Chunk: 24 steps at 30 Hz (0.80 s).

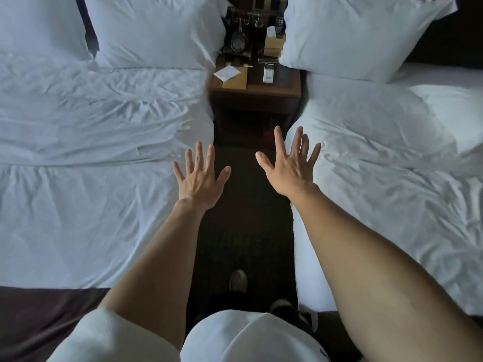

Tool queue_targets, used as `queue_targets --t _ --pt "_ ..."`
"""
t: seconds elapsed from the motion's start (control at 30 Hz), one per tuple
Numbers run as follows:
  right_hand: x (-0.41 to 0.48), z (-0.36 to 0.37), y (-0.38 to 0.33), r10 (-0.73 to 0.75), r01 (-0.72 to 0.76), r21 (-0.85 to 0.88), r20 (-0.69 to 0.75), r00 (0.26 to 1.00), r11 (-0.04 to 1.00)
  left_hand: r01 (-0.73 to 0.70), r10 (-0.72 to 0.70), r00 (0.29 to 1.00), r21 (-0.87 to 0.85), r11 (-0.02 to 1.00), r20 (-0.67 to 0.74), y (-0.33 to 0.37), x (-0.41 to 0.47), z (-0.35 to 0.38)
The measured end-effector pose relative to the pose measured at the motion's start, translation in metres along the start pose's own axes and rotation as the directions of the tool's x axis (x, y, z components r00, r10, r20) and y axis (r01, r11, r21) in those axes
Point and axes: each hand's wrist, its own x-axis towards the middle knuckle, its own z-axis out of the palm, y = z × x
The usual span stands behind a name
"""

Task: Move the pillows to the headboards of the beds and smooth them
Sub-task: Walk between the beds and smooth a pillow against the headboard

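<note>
I stand in the dark aisle between two white beds. On the left bed point(99, 142) two white pillows lie at the head end: one pillow point(156, 32) near the aisle, another pillow point(39, 24) at the far left. The right bed point(386, 163) has one white pillow point(358, 35) at its head end, and a further white pillow point(454, 116) lies lower down by the right edge. My left hand point(200, 178) and my right hand point(290, 165) are stretched out over the aisle, palms down, fingers spread, holding nothing and touching neither bed.
A dark wooden nightstand point(261, 90) stands between the beds at the far end of the aisle, holding an old-style telephone point(239, 39), a white remote point(268, 72), papers and a tissue box. A dark bed runner point(44, 314) crosses the left bed's near end. My feet stand on dark carpet.
</note>
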Motion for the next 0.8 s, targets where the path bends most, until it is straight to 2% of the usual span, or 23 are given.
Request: queue_targets --t 0.27,0.8 --pt "0.087 -0.003 -0.023 -0.081 0.082 -0.048 0.02 0.997 0.995 0.02 -0.019 1.0 0.022 1.0 -0.02 -0.014 0.076 -0.007" --pt "0.322 0.001 -0.044 -0.261 0.269 -0.042 0.133 0.956 0.962 0.232 -0.233 0.972 -0.035 0.972 -0.007 0.004 0.282 -0.034"
